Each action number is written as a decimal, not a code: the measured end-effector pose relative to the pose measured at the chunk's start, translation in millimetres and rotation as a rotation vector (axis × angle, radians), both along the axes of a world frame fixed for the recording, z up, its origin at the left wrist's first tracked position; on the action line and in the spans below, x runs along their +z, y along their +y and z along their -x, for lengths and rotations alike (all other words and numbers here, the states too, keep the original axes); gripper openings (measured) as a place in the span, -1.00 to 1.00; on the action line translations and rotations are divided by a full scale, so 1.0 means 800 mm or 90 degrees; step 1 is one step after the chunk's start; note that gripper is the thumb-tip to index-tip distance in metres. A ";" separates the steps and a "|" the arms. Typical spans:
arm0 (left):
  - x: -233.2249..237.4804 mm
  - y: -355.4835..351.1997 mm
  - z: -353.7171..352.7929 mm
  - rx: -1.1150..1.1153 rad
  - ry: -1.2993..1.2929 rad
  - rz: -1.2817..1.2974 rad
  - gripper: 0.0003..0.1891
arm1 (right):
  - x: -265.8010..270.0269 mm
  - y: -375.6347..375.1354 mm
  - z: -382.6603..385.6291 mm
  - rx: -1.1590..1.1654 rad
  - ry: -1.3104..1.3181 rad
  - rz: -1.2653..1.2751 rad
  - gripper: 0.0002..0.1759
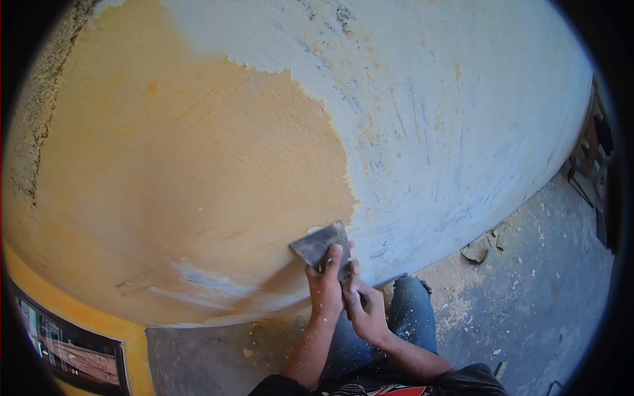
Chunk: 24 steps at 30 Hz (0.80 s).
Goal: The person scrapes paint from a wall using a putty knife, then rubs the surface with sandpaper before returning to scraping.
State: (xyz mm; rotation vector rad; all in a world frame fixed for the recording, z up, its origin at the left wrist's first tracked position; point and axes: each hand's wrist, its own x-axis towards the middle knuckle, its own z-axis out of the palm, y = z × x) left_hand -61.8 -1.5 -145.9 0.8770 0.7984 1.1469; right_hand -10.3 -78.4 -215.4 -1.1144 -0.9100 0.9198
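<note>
A flat metal scraper [319, 248] with a wide, dusty blade lies tilted near the lower edge of the yellow patch of wall [198, 158]. My left hand [325, 290] is closed on it, the thumb pressed along the blade's face. Just to the right, my right hand [367, 315] is closed round the lower end of the scraper, where the handle is mostly covered by fingers. White paint [449, 119] meets the yellow surface along a ragged line above the blade. Whether the blade edge touches the wall is hard to see.
Paint flakes and dust are scattered over the grey floor [528, 264], with a larger peeled piece [477, 251] by the wall's foot. My jeans-covered knee [413, 303] is close to the wall. A dark-framed window [72, 350] is at lower left; dark objects [598, 165] stand far right.
</note>
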 end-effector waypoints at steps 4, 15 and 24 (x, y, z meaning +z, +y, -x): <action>-0.012 -0.019 0.002 -0.005 -0.021 0.040 -0.60 | -0.001 -0.012 0.002 -0.008 0.006 -0.020 -0.70; -0.024 -0.005 -0.003 0.018 -0.012 0.036 -0.63 | -0.011 -0.014 0.001 0.011 0.067 0.010 -0.70; -0.019 -0.020 -0.010 0.009 0.029 0.073 -0.57 | -0.010 -0.025 -0.001 0.009 0.069 0.035 -0.69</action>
